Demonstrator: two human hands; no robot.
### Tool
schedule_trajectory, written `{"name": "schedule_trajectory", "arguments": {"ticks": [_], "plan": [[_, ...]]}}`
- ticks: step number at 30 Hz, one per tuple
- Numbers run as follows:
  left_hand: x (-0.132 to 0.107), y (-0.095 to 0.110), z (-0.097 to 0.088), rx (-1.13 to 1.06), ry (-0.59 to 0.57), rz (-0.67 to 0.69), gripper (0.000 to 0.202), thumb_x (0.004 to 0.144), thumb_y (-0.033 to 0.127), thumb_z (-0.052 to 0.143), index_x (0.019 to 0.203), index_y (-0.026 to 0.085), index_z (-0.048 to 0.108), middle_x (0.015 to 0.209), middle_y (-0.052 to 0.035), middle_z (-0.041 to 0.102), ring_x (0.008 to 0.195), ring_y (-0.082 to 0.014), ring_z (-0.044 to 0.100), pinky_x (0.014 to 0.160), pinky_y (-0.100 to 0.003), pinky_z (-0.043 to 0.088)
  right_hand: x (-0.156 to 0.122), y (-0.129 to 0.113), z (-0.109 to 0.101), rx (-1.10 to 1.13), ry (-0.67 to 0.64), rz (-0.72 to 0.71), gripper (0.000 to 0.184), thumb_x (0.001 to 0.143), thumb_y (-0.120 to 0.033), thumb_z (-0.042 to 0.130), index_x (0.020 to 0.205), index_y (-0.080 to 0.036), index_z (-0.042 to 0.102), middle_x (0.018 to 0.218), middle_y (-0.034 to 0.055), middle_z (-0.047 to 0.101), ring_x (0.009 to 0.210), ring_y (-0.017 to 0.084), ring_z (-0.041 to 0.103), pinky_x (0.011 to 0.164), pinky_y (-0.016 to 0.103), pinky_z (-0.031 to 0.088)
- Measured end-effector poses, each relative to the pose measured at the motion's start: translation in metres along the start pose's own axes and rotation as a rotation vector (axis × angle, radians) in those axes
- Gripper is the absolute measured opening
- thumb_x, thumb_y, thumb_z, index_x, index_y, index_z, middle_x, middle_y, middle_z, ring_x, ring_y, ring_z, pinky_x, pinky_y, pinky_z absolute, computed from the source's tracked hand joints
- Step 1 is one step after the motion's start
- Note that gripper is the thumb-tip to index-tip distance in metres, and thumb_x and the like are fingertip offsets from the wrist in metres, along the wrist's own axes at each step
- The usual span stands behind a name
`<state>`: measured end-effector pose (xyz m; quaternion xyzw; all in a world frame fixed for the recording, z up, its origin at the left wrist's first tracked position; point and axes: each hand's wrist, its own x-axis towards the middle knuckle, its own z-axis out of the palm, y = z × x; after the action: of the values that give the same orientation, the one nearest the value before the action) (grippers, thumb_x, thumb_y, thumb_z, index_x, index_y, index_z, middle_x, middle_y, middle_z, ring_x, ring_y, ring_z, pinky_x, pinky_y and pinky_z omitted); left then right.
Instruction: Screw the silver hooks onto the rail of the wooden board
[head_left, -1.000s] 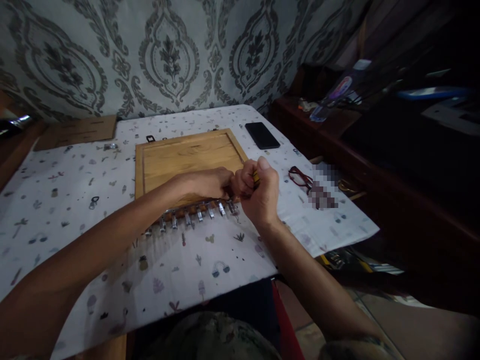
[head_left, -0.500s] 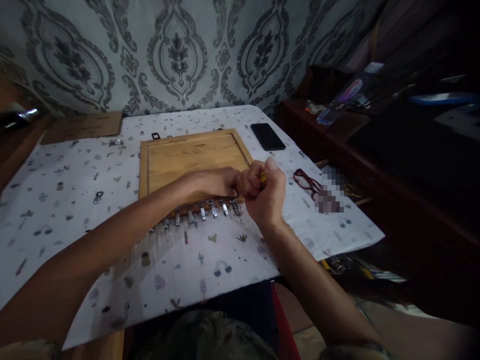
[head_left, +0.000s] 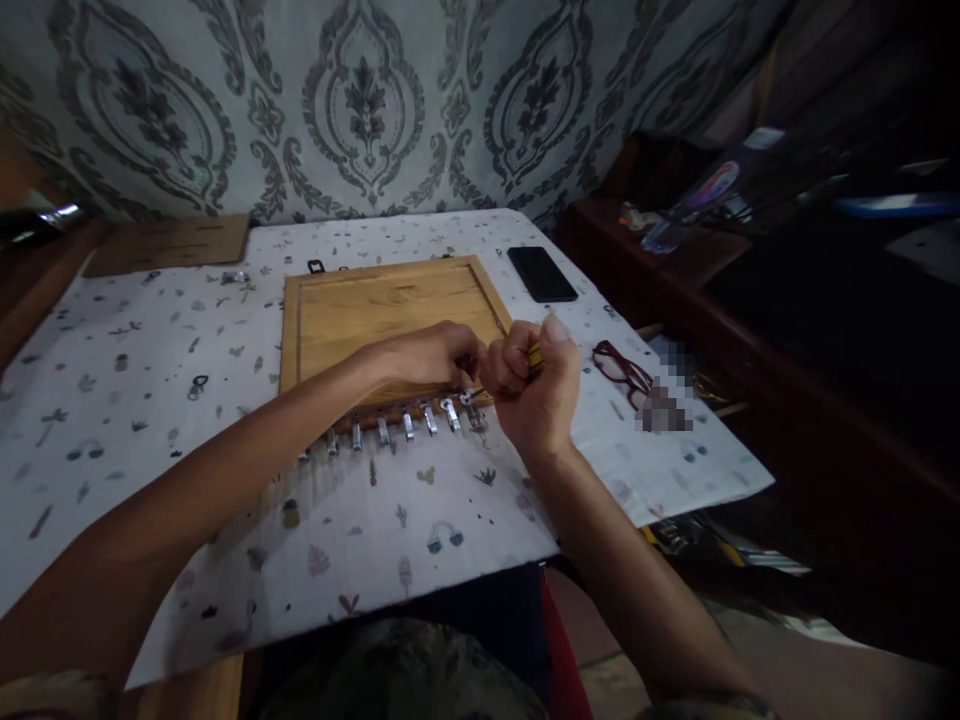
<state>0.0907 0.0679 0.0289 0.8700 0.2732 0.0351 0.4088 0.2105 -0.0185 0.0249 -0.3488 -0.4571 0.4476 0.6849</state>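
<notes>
A square wooden board (head_left: 375,315) lies on a patterned white cloth (head_left: 150,400). Along its near edge runs a row of several metal hooks (head_left: 405,425). My left hand (head_left: 431,355) rests on the board's near right corner, fingers curled down by the rightmost hook; what they pinch is hidden. My right hand (head_left: 536,390) is a fist wrapped round a yellow-handled tool (head_left: 534,353), its tip pointing at that same corner.
A black phone (head_left: 541,273) lies right of the board. Red-framed glasses (head_left: 621,366) sit near the cloth's right edge. Small metal parts (head_left: 196,386) are scattered on the cloth at left. A brown cardboard sheet (head_left: 169,243) lies at the back left. Dark wooden furniture (head_left: 750,330) stands to the right.
Both hands stay together at the board's near right corner. The view has drifted slightly, and the right fist sits a little further right and lower.
</notes>
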Motion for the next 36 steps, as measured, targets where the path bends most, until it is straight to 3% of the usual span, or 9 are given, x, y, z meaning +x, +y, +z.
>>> {"name": "schedule_trajectory", "arguments": {"ticks": [4, 8, 14, 21, 36], "plan": [[-0.014, -0.003, -0.002, -0.127, 0.040, -0.013, 0.013, 0.076, 0.011, 0.061, 0.082, 0.014, 0.072, 0.075, -0.0009, 0.068, 0.070, -0.0124, 0.058, 0.065, -0.026, 0.040, -0.001, -0.001, 0.001, 0.019, 0.002, 0.026, 0.071, 0.078, -0.080, 0.062, 0.047, -0.024, 0.032, 0.042, -0.0081, 0.019, 0.038, 0.007, 0.015, 0.038, 0.027, 0.013], [-0.019, -0.006, 0.004, -0.208, 0.087, -0.031, 0.009, 0.076, 0.013, 0.063, 0.080, 0.013, 0.071, 0.072, 0.0001, 0.066, 0.071, -0.0133, 0.058, 0.065, -0.026, 0.041, -0.001, -0.001, 0.001, 0.000, 0.002, 0.024, 0.070, 0.078, -0.082, 0.059, 0.049, -0.025, 0.031, 0.043, -0.0084, 0.018, 0.038, 0.008, 0.014, 0.037, 0.027, 0.011], [-0.018, -0.006, 0.009, -0.228, 0.063, -0.032, 0.007, 0.073, 0.011, 0.064, 0.078, 0.013, 0.068, 0.071, 0.0011, 0.064, 0.071, -0.0130, 0.057, 0.068, -0.027, 0.041, -0.002, 0.002, 0.000, 0.019, -0.011, 0.006, 0.069, 0.083, -0.081, 0.055, 0.050, -0.025, 0.031, 0.044, -0.0088, 0.018, 0.038, 0.008, 0.013, 0.036, 0.027, 0.013], [-0.021, -0.004, 0.010, -0.253, 0.076, -0.053, 0.012, 0.073, 0.008, 0.062, 0.082, 0.012, 0.070, 0.077, -0.0012, 0.067, 0.076, -0.0139, 0.060, 0.069, -0.026, 0.042, -0.001, 0.001, -0.001, 0.036, -0.030, 0.017, 0.066, 0.080, -0.073, 0.064, 0.049, -0.025, 0.032, 0.043, -0.0087, 0.019, 0.038, 0.007, 0.012, 0.037, 0.027, 0.012], [-0.016, -0.005, 0.012, -0.239, 0.078, -0.038, 0.013, 0.073, 0.007, 0.063, 0.082, 0.012, 0.071, 0.077, -0.0011, 0.069, 0.076, -0.0144, 0.061, 0.070, -0.027, 0.043, -0.001, 0.002, 0.000, 0.031, 0.003, 0.011, 0.068, 0.081, -0.078, 0.060, 0.049, -0.025, 0.032, 0.043, -0.0086, 0.018, 0.039, 0.008, 0.012, 0.039, 0.028, 0.011]]}}
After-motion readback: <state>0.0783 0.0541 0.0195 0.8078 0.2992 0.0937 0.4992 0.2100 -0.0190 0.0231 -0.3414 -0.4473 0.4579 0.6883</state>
